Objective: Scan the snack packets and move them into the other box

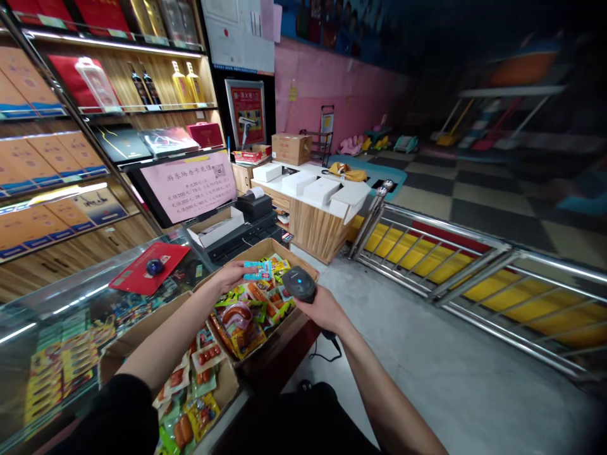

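Note:
My left hand (pixel 233 275) holds a small blue snack packet (pixel 258 271) above an open cardboard box (pixel 303 273) filled with several colourful snack and sausage packets. My right hand (pixel 322 308) grips a dark handheld barcode scanner (pixel 298 283), its head pointing toward the blue packet a few centimetres away. The scanner's black cable (pixel 327 351) hangs down below my right wrist. A second open box (pixel 208 392) of sausage packets sits nearer to me, under my left forearm.
A glass display counter (pixel 57 328) with a red mat (pixel 147 267) lies to the left, shelves of boxed goods behind it. A cash register (pixel 246 227) and pink sign (pixel 190 184) stand beyond the boxes. Metal railings (pixel 450 265) run along the right over grey floor.

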Tool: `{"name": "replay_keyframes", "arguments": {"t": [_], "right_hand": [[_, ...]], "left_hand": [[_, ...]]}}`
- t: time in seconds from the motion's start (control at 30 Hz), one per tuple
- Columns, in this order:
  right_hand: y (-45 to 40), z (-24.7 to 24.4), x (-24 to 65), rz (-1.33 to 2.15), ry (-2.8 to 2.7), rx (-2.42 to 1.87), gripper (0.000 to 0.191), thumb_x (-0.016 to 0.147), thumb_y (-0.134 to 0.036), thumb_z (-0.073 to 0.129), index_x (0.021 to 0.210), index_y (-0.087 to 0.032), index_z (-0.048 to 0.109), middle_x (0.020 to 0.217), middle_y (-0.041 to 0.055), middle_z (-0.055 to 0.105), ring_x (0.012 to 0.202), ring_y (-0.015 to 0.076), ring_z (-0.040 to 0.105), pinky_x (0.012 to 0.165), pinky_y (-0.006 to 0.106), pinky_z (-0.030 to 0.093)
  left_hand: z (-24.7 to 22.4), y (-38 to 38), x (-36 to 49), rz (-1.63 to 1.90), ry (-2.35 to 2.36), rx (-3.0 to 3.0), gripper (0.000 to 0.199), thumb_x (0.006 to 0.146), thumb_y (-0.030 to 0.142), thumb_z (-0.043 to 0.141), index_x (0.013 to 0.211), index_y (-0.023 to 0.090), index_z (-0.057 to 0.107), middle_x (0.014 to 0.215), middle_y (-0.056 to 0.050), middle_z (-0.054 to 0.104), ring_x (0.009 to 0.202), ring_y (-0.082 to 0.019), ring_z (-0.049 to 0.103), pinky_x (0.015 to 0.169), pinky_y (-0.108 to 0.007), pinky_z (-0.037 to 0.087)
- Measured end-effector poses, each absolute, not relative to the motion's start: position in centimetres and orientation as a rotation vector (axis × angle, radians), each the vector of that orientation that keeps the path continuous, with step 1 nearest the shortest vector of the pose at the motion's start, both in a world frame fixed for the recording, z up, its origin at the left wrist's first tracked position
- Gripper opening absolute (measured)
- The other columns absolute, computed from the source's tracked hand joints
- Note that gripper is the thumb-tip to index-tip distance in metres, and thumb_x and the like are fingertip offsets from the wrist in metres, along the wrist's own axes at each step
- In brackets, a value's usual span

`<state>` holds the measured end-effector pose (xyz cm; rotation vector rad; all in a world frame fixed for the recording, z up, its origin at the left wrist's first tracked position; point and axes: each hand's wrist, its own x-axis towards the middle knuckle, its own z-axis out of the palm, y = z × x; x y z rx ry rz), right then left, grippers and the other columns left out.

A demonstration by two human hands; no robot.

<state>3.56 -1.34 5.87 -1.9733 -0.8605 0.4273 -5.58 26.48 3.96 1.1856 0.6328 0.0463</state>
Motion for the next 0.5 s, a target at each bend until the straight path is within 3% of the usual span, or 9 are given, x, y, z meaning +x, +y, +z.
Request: {"name": "replay_keyframes", "arguments": {"t": [0.27, 0.5], "right_hand": [[-1.5, 6.2, 3.4, 0.406, -0.926, -1.969, 0.035, 0.077, -0.037, 0.069, 0.107, -0.018, 0.070, 0.104, 0.0070, 0.077, 0.099, 0.0266, 0.071, 0.087, 0.037, 0.055], [-2.1, 6.5, 3.3, 0.379, -0.907, -1.981, 0.029, 0.078, -0.035, 0.069, 0.102, -0.019, 0.071, 0.091, 0.0053, 0.077, 0.093, 0.0253, 0.072, 0.078, 0.033, 0.056]], "left_hand": [[3.0, 25.8, -3.1, 0.110, 0.710, 1.243, 0.036, 0.058, 0.013, 0.095, 0.082, 0.012, 0.069, 0.082, -0.007, 0.077, 0.071, -0.017, 0.075, 0.062, -0.023, 0.061], [1.4, 25.9, -2.3, 0.124, 0.676, 1.328, 0.035, 0.059, 0.014, 0.093, 0.084, 0.012, 0.069, 0.081, -0.005, 0.076, 0.069, -0.015, 0.073, 0.066, -0.023, 0.059]]}}
